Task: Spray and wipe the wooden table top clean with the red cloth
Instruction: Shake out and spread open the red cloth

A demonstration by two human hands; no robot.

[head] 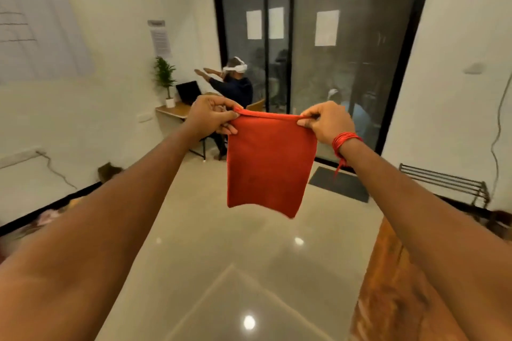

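Head view | left hand [212, 116] and right hand [327, 120] pinch red cloth [270, 163] top corners, held aloft | advice: fold flat before wiping wooden table top [388, 293]

I see a plain orange-red cloth [270, 163], unpatterned; red thread [345, 141] banding my right wrist; a streaky reddish-brown wood-grain counter [388, 293] (blurred); a glossy beige floor [210, 252]; a dark grey mat [339, 184]

Both your arms out straight, raised; left hand [212, 116] and right hand [328, 122] pinched shut at chest height, well apart.
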